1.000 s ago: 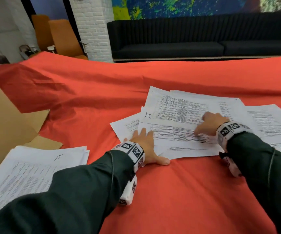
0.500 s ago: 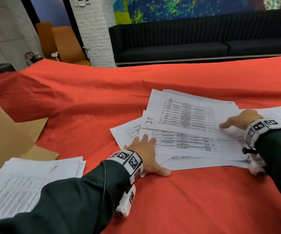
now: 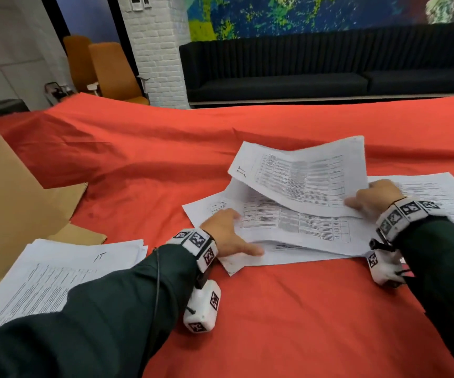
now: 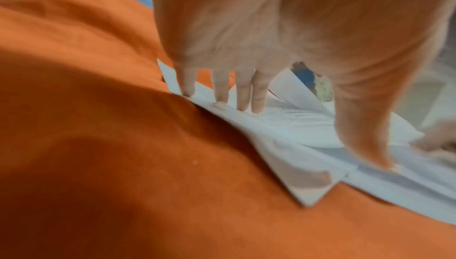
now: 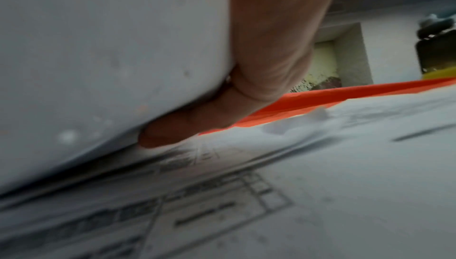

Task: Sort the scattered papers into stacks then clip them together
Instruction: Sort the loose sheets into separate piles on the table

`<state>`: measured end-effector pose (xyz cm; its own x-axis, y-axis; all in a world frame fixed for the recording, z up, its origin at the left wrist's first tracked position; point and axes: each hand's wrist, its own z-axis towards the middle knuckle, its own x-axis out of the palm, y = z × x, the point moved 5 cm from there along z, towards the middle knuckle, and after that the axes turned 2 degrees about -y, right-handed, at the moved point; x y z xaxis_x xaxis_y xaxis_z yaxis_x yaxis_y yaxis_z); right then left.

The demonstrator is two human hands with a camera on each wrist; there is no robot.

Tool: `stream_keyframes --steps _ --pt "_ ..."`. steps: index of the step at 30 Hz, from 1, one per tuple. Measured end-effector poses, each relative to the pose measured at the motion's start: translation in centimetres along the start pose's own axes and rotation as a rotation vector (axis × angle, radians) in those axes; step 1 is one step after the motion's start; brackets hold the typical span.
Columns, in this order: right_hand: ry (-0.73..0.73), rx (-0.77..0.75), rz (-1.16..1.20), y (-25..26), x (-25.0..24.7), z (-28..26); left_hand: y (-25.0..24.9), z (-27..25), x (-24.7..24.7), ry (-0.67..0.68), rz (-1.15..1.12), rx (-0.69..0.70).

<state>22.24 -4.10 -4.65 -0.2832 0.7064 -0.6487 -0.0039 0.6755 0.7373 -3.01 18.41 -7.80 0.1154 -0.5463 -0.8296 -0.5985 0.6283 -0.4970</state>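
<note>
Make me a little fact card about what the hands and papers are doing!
left hand: straight fingers press the scattered papers flat
right hand: pinches the lifted sheet by its near edge
lifted sheet: raised off the pile, marked "IT"
sorted stack: near left, also marked "IT"
surface: red cloth
clip: none visible

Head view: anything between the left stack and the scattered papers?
Only the left forearm crossing bare red cloth; stack and scattered papers lie apart.

A printed sheet point(image 3: 305, 173) marked "IT" curls up above scattered printed papers point(image 3: 288, 227) on red cloth.
</note>
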Motion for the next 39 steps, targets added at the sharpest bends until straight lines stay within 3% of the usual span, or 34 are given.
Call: stream_keyframes --steps 3,6,9,12,15,19,22,25,28,30,32,39 --pt "-0.039 -0.038 0.211 -1.3 -2.4 -1.9 0.3 -1.6 -0.6 -0.18 -0.248 -0.053" --pt "-0.062 -0.026 0.516 -2.0 -3.1 -3.8 -1.5 -4.0 1.1 -0.266 -0.461 -0.043" --pt "-0.007 -0.005 0.844 -1.2 -2.1 -6.0 -4.3 -5.7 2.9 -0.204 -0.785 -0.022" --pt "0.101 0.017 0.953 -0.2 -0.2 -9.5 -6.8 -6.5 2.7 -0.043 -1.258 0.068" --pt "0.242 0.01 0.977 -0.9 2.0 -13.3 -6.2 -6.4 -0.2 -0.176 -1.532 0.078" --pt "0.373 -0.065 0.899 -2.2 3.5 -17.2 -2.7 -6.0 -2.5 -0.443 -1.364 -0.045" --pt "0.391 -0.151 0.849 -2.7 2.8 -18.4 -1.3 -6.5 -3.9 -0.487 -1.31 0.068" --pt "0.301 -0.22 1.037 -2.9 -1.0 -17.3 -1.1 -8.2 -6.8 -0.549 -1.206 0.236" --pt "0.248 -0.345 1.101 -2.2 -6.2 -16.4 -1.3 -9.3 -9.2 -0.52 -1.066 0.398" --pt "0.246 -0.447 0.865 -0.9 -7.7 -16.7 -1.6 -9.9 -9.7 -0.477 -1.008 0.447" --pt "0.25 -0.531 0.661 0.3 -7.0 -17.7 -2.3 -10.3 -9.5 -0.432 -1.011 0.474" --pt "0.108 -0.591 0.78 2.5 -4.9 -18.8 -5.5 -11.4 -8.6 -0.352 -0.906 0.621"
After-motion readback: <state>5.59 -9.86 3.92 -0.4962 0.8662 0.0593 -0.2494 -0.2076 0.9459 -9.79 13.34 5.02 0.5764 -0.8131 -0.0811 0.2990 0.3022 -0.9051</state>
